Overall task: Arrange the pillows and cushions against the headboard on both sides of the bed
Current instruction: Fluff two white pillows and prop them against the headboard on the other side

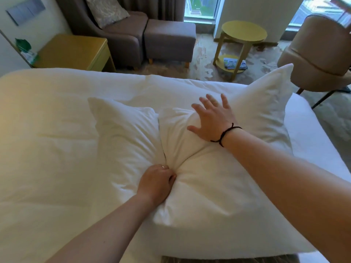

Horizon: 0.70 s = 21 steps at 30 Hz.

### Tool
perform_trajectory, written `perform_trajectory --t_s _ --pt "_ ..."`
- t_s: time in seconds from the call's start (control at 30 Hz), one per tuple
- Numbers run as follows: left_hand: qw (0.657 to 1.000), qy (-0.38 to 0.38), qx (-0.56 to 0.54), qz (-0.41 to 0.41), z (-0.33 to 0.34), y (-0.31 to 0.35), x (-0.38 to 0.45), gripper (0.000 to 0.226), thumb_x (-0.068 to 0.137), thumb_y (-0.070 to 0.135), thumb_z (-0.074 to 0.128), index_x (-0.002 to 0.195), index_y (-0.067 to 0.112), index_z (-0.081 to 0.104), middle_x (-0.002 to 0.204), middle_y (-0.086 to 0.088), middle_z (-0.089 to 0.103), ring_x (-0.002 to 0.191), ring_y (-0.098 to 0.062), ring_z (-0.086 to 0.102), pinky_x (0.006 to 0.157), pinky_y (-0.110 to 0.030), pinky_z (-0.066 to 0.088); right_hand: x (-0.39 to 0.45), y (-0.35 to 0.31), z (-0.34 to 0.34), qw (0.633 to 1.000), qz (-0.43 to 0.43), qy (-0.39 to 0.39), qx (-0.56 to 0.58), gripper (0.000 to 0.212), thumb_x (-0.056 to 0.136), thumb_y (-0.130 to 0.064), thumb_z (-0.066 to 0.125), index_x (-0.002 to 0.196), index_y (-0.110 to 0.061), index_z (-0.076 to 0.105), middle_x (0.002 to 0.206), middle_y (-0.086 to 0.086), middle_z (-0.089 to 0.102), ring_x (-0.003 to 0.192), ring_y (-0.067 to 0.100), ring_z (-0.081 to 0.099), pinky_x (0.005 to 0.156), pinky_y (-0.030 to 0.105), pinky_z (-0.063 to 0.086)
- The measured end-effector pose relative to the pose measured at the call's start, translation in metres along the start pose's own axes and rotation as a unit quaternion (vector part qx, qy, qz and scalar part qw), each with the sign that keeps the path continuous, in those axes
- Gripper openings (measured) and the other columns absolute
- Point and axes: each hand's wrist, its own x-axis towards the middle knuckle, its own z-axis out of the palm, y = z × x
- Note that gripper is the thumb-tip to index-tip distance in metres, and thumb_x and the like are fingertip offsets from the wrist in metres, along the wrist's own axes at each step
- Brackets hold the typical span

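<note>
Two white pillows lie on the white bed point(47, 130). The left pillow point(125, 137) and the larger right pillow point(218, 183) meet at a bunched seam near the middle. My left hand point(156, 180) is clenched on the fabric where the two pillows meet, gripping the right pillow's edge. With fingers spread, my right hand point(212, 120) presses flat on the right pillow's upper part; a black cord sits on its wrist. The right pillow's far corner point(273, 88) sticks up. A patterned cushion point(106, 10) rests on the armchair beyond the bed.
Beyond the bed stand a grey armchair point(121, 35) with footstool point(169, 40), a yellow nightstand point(74, 50), a round yellow side table point(243, 33) with magazines on its lower shelf, and a tan chair point(319, 54) at the right. Windows are behind.
</note>
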Motion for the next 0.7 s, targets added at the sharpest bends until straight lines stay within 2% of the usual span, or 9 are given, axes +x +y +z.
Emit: perform_trajectory --t_s 0.07,0.1,0.17,0.23,0.3,0.33,0.5,0.6,0.7 --pt "1.000 0.013 -0.015 -0.004 -0.004 -0.001 0.001 0.027 0.096 0.034 0.050 0.093 0.021 0.074 0.087 0.001 0.069 0.090 -0.023 0.061 0.084 -0.034 0.043 0.020 0.017 0.008 0.988 0.056 -0.135 -0.044 0.091 0.072 -0.088 0.024 0.140 -0.030 0.042 0.145 0.002 0.048 0.138 0.024 0.036 0.115 0.056 0.004" --pt "0.999 0.022 -0.026 -0.003 -0.006 -0.003 0.001 0.027 0.097 0.033 0.050 0.096 0.022 0.074 0.089 0.001 0.069 0.091 -0.024 0.061 0.084 -0.035 0.043 0.021 0.023 0.016 0.981 0.075 -0.173 -0.049 0.093 0.070 -0.090 0.019 0.136 -0.031 0.047 0.138 0.001 0.056 0.132 0.023 0.044 0.114 0.054 0.006" --pt "0.998 0.042 -0.053 -0.001 -0.007 -0.006 0.001 0.026 0.098 0.031 0.050 0.104 0.024 0.074 0.094 0.002 0.072 0.093 -0.024 0.062 0.086 -0.035 0.045 0.014 0.028 0.031 0.980 0.079 -0.179 -0.041 0.084 0.075 -0.084 0.017 0.122 -0.029 0.060 0.123 0.001 0.066 0.118 0.022 0.055 0.111 0.050 0.013" --pt "0.995 0.064 -0.072 0.001 -0.007 -0.007 -0.005 0.025 0.098 0.028 0.052 0.112 0.023 0.073 0.102 0.003 0.073 0.097 -0.023 0.064 0.089 -0.034 0.047 0.004 0.030 0.042 0.986 0.070 -0.147 -0.022 0.055 0.089 -0.060 0.024 0.101 -0.025 0.064 0.112 0.003 0.070 0.103 0.022 0.061 0.107 0.047 0.022" --pt "0.994 0.079 -0.069 0.003 -0.008 -0.006 -0.013 0.028 0.097 0.027 0.053 0.117 0.021 0.071 0.111 0.002 0.073 0.103 -0.022 0.064 0.094 -0.031 0.047 -0.008 0.033 0.044 0.990 0.071 -0.125 -0.007 0.025 0.091 -0.034 0.035 0.085 -0.025 0.058 0.102 0.004 0.071 0.089 0.025 0.060 0.098 0.043 0.031" --pt "0.995 0.079 -0.067 0.001 -0.009 -0.004 -0.018 0.030 0.097 0.027 0.052 0.119 0.020 0.070 0.113 0.002 0.073 0.104 -0.022 0.064 0.095 -0.031 0.046 -0.016 0.032 0.041 0.991 0.078 -0.109 0.008 0.019 0.091 -0.028 0.039 0.083 -0.025 0.057 0.098 0.005 0.071 0.088 0.026 0.060 0.094 0.041 0.033" --pt "0.992 0.050 -0.101 -0.056 -0.037 0.010 -0.031 0.043 0.094 0.033 0.056 0.136 0.022 0.057 0.121 0.000 0.070 0.109 -0.022 0.063 0.095 -0.033 0.047 -0.073 0.022 0.016 0.980 0.133 0.021 0.146 0.021 0.095 -0.026 0.047 0.078 -0.018 0.057 0.081 0.012 0.071 0.078 0.037 0.061 0.084 0.038 0.030" --pt "0.992 0.101 -0.078 -0.005 -0.074 0.024 -0.027 0.052 0.087 0.028 0.066 0.138 0.020 0.054 0.124 -0.001 0.067 0.107 -0.024 0.063 0.092 -0.036 0.049 -0.125 0.022 -0.006 0.954 0.167 0.102 0.227 0.026 0.095 -0.022 0.052 0.071 -0.013 0.059 0.068 0.011 0.068 0.065 0.038 0.056 0.080 0.039 0.034" --pt "0.984 0.159 -0.073 0.043 -0.120 0.037 -0.018 0.053 0.087 0.023 0.066 0.138 0.017 0.053 0.141 -0.005 0.057 0.124 -0.026 0.055 0.105 -0.039 0.042 -0.181 0.013 -0.036 0.946 0.158 0.172 0.224 0.031 0.093 -0.020 0.055 0.063 -0.015 0.056 0.055 0.002 0.060 0.052 0.032 0.051 0.075 0.038 0.041"
